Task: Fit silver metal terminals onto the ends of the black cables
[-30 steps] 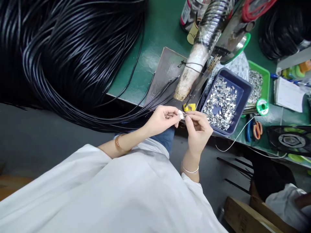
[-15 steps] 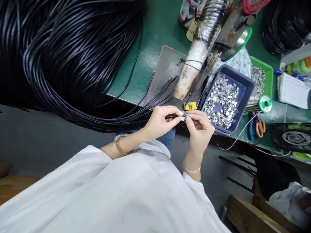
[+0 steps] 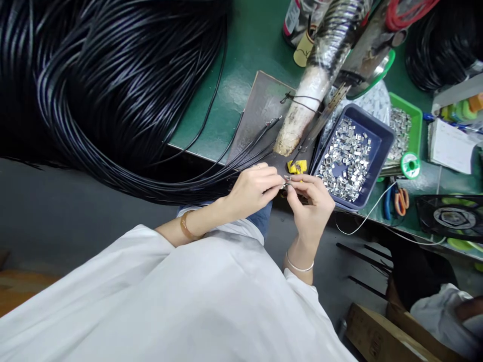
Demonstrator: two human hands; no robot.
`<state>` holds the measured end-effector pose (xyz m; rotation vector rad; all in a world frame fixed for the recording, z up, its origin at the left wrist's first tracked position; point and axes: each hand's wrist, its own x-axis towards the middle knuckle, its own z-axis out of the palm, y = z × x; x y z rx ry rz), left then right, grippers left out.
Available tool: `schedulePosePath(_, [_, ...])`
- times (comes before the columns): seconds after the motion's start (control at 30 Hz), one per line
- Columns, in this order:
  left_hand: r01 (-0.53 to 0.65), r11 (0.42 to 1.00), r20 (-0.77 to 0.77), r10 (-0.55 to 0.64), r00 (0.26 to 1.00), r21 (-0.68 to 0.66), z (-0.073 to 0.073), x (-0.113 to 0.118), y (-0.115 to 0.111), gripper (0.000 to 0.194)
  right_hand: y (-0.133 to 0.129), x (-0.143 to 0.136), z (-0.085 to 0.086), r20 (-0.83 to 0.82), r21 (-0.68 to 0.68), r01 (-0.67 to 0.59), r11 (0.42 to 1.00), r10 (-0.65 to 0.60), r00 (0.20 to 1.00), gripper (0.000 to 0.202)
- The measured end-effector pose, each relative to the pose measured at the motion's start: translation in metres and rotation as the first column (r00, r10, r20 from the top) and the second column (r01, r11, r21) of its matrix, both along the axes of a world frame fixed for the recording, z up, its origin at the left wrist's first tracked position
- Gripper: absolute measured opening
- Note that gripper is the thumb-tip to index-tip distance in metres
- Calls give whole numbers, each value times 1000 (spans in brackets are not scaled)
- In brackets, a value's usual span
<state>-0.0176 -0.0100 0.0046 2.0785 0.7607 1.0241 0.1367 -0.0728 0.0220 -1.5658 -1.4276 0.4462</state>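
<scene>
My left hand (image 3: 256, 188) is closed in a pinch at the table's front edge, on the end of a black cable that its fingers mostly hide. Its fingertips meet those of my right hand (image 3: 311, 201), which pinches a small metal piece (image 3: 287, 179) at the cable end. Black cables (image 3: 151, 186) run in a thick bundle from the left to my left hand. Just beyond the fingertips lies a yellow piece (image 3: 297, 166). Right of my right hand, a dark blue tray (image 3: 382, 131) holds many small silver metal pieces (image 3: 349, 158).
A plastic-wrapped tube (image 3: 302, 110) slants over a grey board (image 3: 251, 108). Behind the blue tray is a green tray (image 3: 416, 114). Orange-handled pliers (image 3: 402, 201), a solder spool (image 3: 410, 165) and a small fan (image 3: 455, 217) are at the right. A person's arm (image 3: 470, 307) shows at lower right.
The fingers of my left hand have closed further over the cable end, which now shows less. The view has shifted slightly.
</scene>
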Motion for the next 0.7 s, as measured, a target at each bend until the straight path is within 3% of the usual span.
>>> schedulePosePath(0.07, [15, 999, 17, -14, 1000, -32, 1, 0, -4, 22, -1, -2, 0, -27, 17, 18, 1000, -17, 999, 4])
schedulePosePath(0.13, [97, 965, 152, -60, 986, -245, 3, 1, -8, 18, -2, -5, -1, -151, 44, 15, 999, -8, 989, 4])
schedulePosePath(0.17, [165, 909, 242, -73, 968, -384, 4, 2, -10, 16, -2, -7, -2, -204, 59, 16, 998, -4, 979, 5])
schedulePosePath(0.23, [309, 735, 397, -59, 916, -604, 7, 3, -10, 15, -1, -9, -3, -231, 89, 42, 995, -20, 973, 3])
schedulePosePath(0.3, [394, 585, 475, -18, 880, -709, 8, 3, -7, 20, 0, -11, -3, -175, 117, 92, 989, -70, 982, 1])
schedulePosePath(0.4, [420, 475, 499, 47, 865, -773, 9, 4, 1, 26, 0, -13, 0, -77, 212, 176, 961, -163, 984, 7])
schedulePosePath(0.53, [380, 491, 511, 163, 844, -784, 9, 5, 8, 22, -3, -15, -1, -6, 399, 156, 904, -168, 986, 17])
schedulePosePath(0.63, [378, 514, 523, 170, 835, -770, 10, 7, 10, 16, -3, -15, -8, 125, 425, 71, 903, -136, 983, 16])
schedulePosePath(0.7, [372, 517, 518, 169, 839, -771, 10, 8, 11, 14, 0, -14, -13, 104, 406, 82, 910, -135, 985, 12])
